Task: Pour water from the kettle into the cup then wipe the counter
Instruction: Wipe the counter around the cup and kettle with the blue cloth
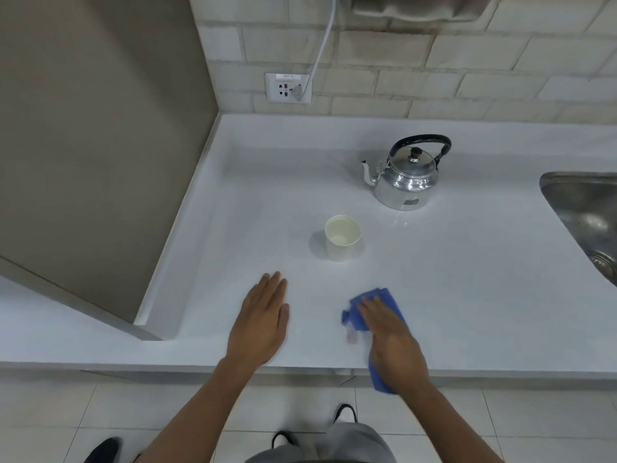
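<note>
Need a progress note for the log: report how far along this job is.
Done, it seems: the kettle stands upright on the counter, and the cup appears to hold water. In hand: the right hand presses a blue cloth flat near the front edge; the left hand rests flat. Left: wiping the remaining counter.

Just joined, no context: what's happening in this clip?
A person is wiping a white counter. The right hand presses flat on a blue cloth near the front edge; the left hand rests open on the counter. A paper cup with water in it stands upright behind the hands. The metal kettle sits farther back, untouched, beside the sink.
</note>
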